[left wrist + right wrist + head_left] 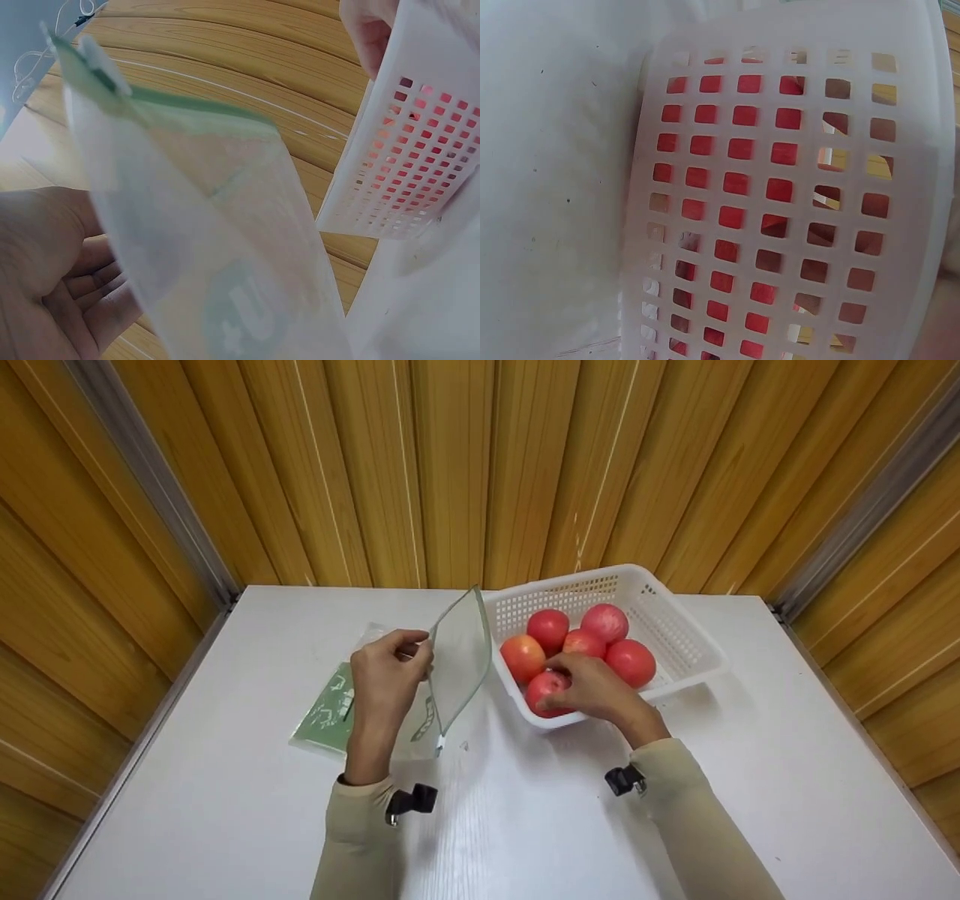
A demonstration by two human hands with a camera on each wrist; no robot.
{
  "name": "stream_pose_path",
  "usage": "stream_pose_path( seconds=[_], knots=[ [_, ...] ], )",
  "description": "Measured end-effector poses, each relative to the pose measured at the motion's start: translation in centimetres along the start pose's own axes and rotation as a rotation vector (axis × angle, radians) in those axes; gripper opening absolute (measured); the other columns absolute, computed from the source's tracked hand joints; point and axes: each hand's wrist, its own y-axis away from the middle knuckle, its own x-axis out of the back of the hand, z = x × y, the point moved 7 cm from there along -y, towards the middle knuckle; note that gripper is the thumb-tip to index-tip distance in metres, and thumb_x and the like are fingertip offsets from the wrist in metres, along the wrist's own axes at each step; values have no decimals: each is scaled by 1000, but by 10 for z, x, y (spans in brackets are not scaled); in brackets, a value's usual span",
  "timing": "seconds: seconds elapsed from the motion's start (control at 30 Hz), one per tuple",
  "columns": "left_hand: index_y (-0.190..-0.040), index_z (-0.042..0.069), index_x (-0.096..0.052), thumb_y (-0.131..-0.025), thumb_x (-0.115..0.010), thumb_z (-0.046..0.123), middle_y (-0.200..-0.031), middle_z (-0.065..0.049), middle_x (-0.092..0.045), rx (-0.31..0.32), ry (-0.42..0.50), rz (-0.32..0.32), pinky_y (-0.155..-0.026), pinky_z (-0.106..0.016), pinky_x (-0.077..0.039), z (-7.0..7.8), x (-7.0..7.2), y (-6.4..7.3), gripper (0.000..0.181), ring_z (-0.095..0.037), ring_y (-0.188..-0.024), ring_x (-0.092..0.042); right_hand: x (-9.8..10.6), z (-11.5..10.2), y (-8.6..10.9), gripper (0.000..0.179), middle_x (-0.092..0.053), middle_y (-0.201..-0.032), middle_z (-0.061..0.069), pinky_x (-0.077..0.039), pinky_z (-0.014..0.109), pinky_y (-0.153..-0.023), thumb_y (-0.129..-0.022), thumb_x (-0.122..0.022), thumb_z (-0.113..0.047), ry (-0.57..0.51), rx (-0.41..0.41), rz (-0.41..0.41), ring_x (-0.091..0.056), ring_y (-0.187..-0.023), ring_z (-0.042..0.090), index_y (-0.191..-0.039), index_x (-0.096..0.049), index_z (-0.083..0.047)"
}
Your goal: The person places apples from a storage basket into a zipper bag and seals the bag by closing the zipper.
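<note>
My left hand (388, 667) pinches the near side of the mouth of a clear slider zip bag (461, 652) with a green rim. The bag's mouth gapes toward the basket, and its green lettering shows in the left wrist view. At the front left corner of a white perforated basket (694, 656), my right hand (596, 686) reaches over the rim. Its thumb and fingers curl round a red apple (544, 690). Several more apples (631, 662) lie beside and behind it. In the right wrist view the basket wall (757, 169) hides most of that hand.
A flat clear package with a green print (324, 716) lies on the white table (247, 810), partly behind my left wrist. Yellow wood-look panels (450, 472) rise along the table's back and sides. The basket stands near the back edge, right of the bag.
</note>
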Motion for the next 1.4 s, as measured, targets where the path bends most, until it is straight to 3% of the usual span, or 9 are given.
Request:
stream_pose_path(
  seconds=[0.27, 0.57, 0.93, 1.17, 1.4],
  knots=[
    [-102, -1, -82, -94, -77, 5, -79, -6, -75, -3, -8, -9, -55, -21, -58, -2, -2, 0, 11, -15, -62, -70, -3, 2, -1, 53, -67, -117, -2, -59, 46, -94, -82, -94, -31, -16, -20, -24, -60, -114, 25, -130, -73, -23],
    [-103, 0, -82, -95, -77, 7, -79, -5, -75, 23, 1, -24, -58, -23, -60, -4, -2, 0, 12, -16, -64, -70, -1, 0, 0, 56, -70, -117, -1, -59, 47, -96, -83, -93, -30, -12, 14, 0, -63, -112, 26, -133, -71, -17],
    [-103, -1, -82, -95, -76, 5, -79, -5, -75, 27, -3, -19, -57, -23, -59, -6, -2, -1, 12, -16, -63, -69, -1, -1, -2, 56, -69, -117, -3, -60, 44, -93, -81, -95, -33, -25, -6, -23, -63, -112, 26, -131, -72, -22],
    [-104, 1, -82, -95, -76, 7, -80, -5, -75, 47, 2, -18, -58, -24, -60, -7, -1, -1, 12, -16, -64, -70, 1, -2, -5, 44, -71, -109, -2, -61, 43, -89, -82, -93, -29, -11, 12, -34, -64, -106, 25, -120, -74, -21],
    [-103, -1, -82, -95, -75, 7, -78, -4, -75, 27, -1, -20, -57, -24, -59, -8, 1, 2, 13, -14, -63, -70, 0, -2, -2, 51, -70, -113, -2, -60, 45, -91, -81, -93, -33, -6, 29, 9, -65, -107, 24, -126, -71, -20]
  ],
)
